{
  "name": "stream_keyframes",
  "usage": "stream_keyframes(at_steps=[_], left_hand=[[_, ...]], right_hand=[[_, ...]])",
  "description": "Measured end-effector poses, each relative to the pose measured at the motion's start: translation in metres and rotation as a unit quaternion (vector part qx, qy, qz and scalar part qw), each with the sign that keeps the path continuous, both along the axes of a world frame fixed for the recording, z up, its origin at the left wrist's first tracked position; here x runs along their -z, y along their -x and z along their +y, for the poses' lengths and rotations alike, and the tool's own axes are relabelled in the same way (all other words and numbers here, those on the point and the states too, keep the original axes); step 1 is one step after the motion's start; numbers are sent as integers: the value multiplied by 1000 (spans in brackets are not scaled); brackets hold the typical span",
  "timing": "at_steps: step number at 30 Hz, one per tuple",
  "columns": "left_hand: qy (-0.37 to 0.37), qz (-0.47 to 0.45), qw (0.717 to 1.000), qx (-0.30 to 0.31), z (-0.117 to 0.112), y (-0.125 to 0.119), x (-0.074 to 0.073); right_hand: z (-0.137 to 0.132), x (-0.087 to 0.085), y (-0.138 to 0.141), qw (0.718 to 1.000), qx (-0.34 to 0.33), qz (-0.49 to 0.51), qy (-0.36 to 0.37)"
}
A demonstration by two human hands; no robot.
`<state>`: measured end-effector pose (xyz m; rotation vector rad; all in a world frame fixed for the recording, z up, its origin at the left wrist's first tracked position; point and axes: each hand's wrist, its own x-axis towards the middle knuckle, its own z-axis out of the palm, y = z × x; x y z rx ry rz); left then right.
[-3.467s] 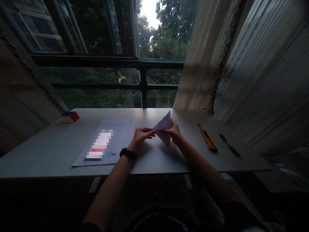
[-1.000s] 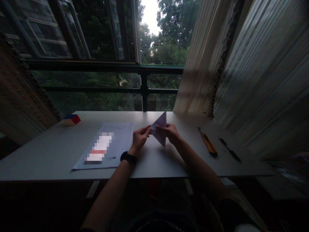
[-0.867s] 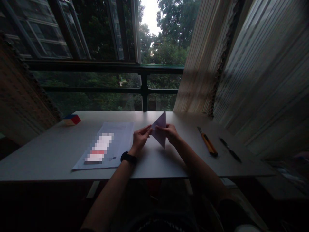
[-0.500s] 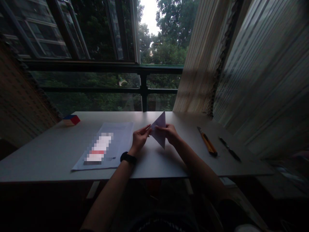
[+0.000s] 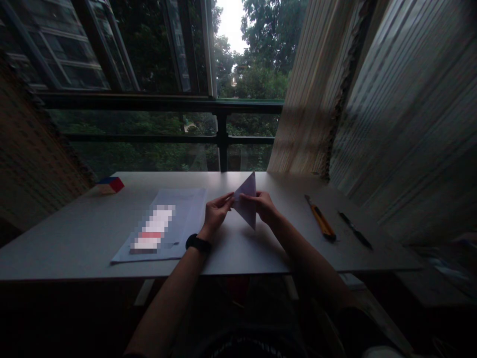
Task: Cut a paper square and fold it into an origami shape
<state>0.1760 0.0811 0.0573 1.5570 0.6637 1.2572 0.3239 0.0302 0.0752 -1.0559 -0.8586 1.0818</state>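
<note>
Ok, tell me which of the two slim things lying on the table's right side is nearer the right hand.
The yellow cutter; the black pen-like item lies farther out, to its right.

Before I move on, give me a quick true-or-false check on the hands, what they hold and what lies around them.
1. The left hand and right hand both hold the folded paper. True.
2. The black wristband is on the right wrist. False: it is on the left.
3. The yellow cutter lies to the right of both hands. True.
4. The slim dark tool lies between the cutter and the right hand. False: it lies farther right than the cutter.
</note>
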Motion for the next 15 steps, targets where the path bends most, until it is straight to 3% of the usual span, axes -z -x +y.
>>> stream_keyframes(at_steps=[15], left_hand=[[21, -11, 1000, -1, 1, 1, 1]], right_hand=[[-1, -1, 1, 1000, -2, -4, 0]])
